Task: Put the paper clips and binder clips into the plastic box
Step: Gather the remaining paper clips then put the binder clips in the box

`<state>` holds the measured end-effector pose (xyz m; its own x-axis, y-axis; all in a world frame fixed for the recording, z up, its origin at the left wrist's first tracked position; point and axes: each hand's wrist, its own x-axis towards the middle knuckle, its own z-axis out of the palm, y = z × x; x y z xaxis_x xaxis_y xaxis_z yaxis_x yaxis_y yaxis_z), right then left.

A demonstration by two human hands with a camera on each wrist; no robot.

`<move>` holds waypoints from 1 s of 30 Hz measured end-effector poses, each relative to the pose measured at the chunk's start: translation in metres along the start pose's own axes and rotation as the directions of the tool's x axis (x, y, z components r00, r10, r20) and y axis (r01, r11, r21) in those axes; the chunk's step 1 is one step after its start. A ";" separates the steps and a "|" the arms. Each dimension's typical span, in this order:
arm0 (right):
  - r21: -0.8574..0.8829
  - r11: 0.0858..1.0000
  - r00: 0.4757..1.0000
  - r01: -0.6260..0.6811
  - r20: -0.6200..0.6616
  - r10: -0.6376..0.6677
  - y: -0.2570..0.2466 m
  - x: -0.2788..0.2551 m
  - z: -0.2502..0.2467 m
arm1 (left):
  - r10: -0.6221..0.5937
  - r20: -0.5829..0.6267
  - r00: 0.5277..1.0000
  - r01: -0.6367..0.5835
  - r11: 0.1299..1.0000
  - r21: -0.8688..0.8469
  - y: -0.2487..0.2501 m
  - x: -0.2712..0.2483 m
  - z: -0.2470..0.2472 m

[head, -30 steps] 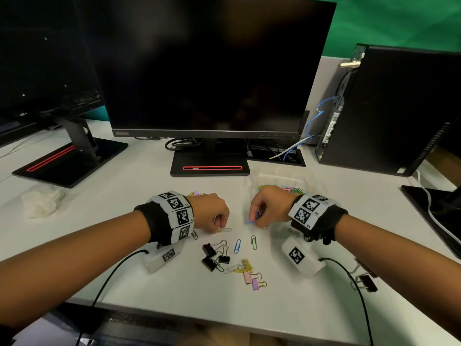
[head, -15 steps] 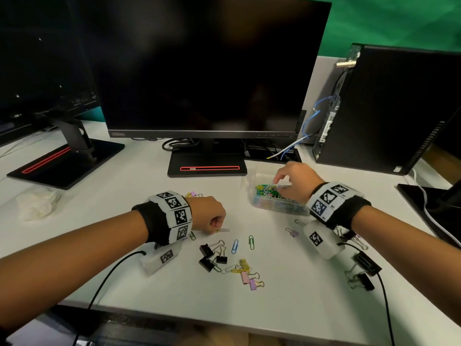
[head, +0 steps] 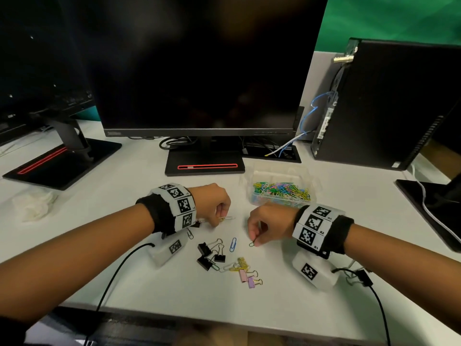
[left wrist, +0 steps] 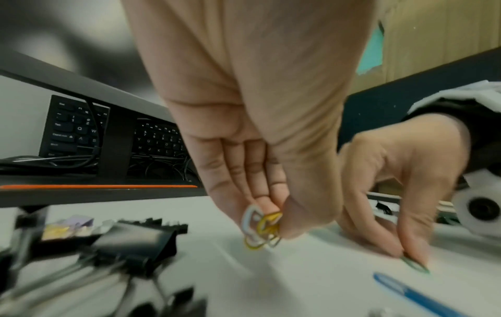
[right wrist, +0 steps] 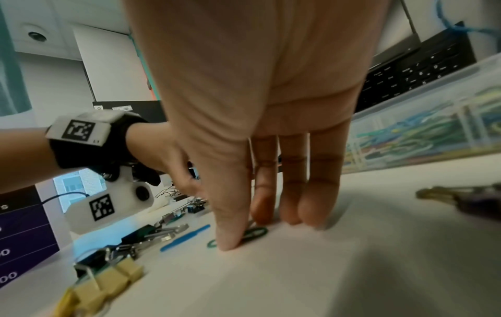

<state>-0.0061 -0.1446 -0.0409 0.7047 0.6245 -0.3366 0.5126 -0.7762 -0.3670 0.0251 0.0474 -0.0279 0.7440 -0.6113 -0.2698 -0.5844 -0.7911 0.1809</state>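
Note:
A clear plastic box (head: pixel 279 196) holding many coloured paper clips stands right of centre, also seen in the right wrist view (right wrist: pixel 433 128). My left hand (head: pixel 220 218) pinches a small bunch of yellow and white paper clips (left wrist: pixel 261 227) just above the table. My right hand (head: pixel 255 242) pinches a green paper clip (right wrist: pixel 253 233) lying on the table in front of the box. Between the hands lies a blue paper clip (head: pixel 233 244). Nearer me sit black binder clips (head: pixel 205 248), a yellow one (head: pixel 242 263) and pink and purple ones (head: pixel 247 278).
A monitor stand (head: pixel 204 166) and a second stand (head: pixel 62 158) stand behind the work area, with a black computer tower (head: pixel 386 103) at the right. A crumpled tissue (head: pixel 35 206) lies far left. More black binder clips (head: pixel 364 278) lie under my right forearm.
My right hand went from the table to the box, then came back down onto the green paper clip. My left hand stayed in place, still holding its clips.

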 end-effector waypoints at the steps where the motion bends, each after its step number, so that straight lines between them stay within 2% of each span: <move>1: 0.010 1.000 1.000 -0.010 0.010 0.010 0.002 -0.001 0.001 | 0.005 -0.039 0.999 -0.005 1.000 -0.019 0.000 0.003 -0.004; 6: 0.031 0.999 1.000 -0.018 -0.006 0.018 0.012 -0.008 0.006 | 0.073 -0.228 0.971 -0.082 0.996 -0.030 0.015 0.025 -0.029; 9: 0.036 0.998 0.998 -0.045 -0.029 0.046 0.018 -0.015 -0.004 | 0.088 -0.291 0.953 -0.107 0.993 -0.051 0.028 0.047 -0.038; 12: 0.016 0.995 0.981 -0.094 -0.169 0.095 0.030 -0.024 -0.027 | 0.084 -0.319 0.944 -0.105 0.993 -0.050 0.042 0.069 -0.041; 14: -0.005 0.991 0.943 -0.133 -0.309 0.125 0.039 -0.030 -0.044 | 0.083 -0.334 0.939 -0.108 0.993 -0.056 0.050 0.082 -0.042; 17: 0.061 0.975 0.855 -0.215 -0.471 0.218 0.057 -0.037 -0.064 | 0.047 -0.343 0.938 -0.091 0.989 -0.114 0.058 0.098 -0.045; 19: 0.103 0.955 0.800 -0.277 -0.526 0.289 0.070 -0.037 -0.068 | 0.009 -0.357 0.934 -0.071 0.984 -0.161 0.061 0.106 -0.047; 21: 0.100 0.940 0.777 -0.326 -0.538 0.327 0.080 -0.035 -0.066 | -0.013 -0.351 0.936 -0.052 0.983 -0.176 0.064 0.110 -0.046; 23: 0.067 0.930 0.786 -0.360 -0.515 0.342 0.084 -0.033 -0.059 | -0.025 -0.286 0.958 -0.017 0.989 -0.145 0.065 0.112 -0.041; 26: 0.042 0.935 0.828 -0.352 -0.453 0.332 0.081 -0.032 -0.047 | -0.020 -0.166 0.986 0.014 0.999 -0.038 0.061 0.110 -0.034; 28: 0.001 0.948 0.848 -0.317 -0.448 0.284 0.077 -0.034 -0.043 | -0.010 -0.163 0.987 0.004 0.999 -0.036 0.055 0.104 -0.035; 30: -0.056 0.955 0.854 -0.292 -0.464 0.234 0.071 -0.037 -0.040 | -0.010 -0.211 0.977 -0.008 0.996 -0.084 0.051 0.093 -0.041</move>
<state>0.0241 -0.2262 -0.0200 0.9497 0.3120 0.0287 0.3111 -0.9282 -0.2039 0.0773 -0.0507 -0.0053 0.8016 -0.5943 -0.0656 -0.5608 -0.7854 0.2622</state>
